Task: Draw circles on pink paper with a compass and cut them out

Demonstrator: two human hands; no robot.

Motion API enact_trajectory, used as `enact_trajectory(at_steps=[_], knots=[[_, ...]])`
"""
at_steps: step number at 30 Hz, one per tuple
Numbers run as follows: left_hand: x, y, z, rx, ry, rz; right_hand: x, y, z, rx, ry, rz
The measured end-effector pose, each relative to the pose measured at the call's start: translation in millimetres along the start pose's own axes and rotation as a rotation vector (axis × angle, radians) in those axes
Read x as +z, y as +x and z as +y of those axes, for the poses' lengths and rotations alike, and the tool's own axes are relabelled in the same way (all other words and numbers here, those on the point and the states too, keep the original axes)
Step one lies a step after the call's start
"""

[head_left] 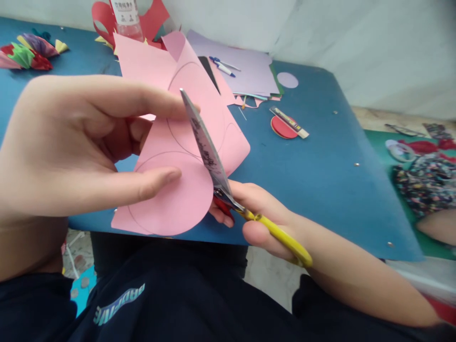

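Note:
My left hand [96, 142] grips a pink paper sheet [171, 194] with drawn circle outlines, the thumb lying on the lower circle. Part of that circle's edge is cut free on its right and lower side. In my right hand [263, 213] are scissors [210, 152] with yellow and red handles, my thumb at the yellow loop. The upper blade lies across the front of the paper, pointing up and left. Where the lower blade is, behind the sheet, is hidden. The sheet's upper part curls over.
Purple paper sheets [242, 61] with blue pens [224, 66] lie at the back. A small blade case [288, 122] rests on red paper circles [280, 128]. A water bottle [128, 19] stands behind; colourful folded paper [28, 52] lies left. Another person's arm [438, 225] shows at right.

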State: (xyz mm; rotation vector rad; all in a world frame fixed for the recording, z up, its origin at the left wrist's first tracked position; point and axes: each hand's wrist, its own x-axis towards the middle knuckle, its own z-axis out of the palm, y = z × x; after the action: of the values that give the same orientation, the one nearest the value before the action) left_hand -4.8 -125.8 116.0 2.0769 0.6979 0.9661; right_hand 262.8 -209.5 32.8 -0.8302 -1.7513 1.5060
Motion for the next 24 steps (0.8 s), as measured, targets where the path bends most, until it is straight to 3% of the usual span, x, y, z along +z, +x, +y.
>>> enact_trajectory(at_steps=[9, 24], knots=[[-4.4, 0.8, -6.0, 0.059, -0.026, -0.019, 0.1, 0.6, 3.7, -0.017, 0.02, 0.014], [-0.9, -2.1, 0.0, -0.013, 0.038, -0.006, -1.8, 1.7, 5.2, -0.021, 0.022, 0.006]])
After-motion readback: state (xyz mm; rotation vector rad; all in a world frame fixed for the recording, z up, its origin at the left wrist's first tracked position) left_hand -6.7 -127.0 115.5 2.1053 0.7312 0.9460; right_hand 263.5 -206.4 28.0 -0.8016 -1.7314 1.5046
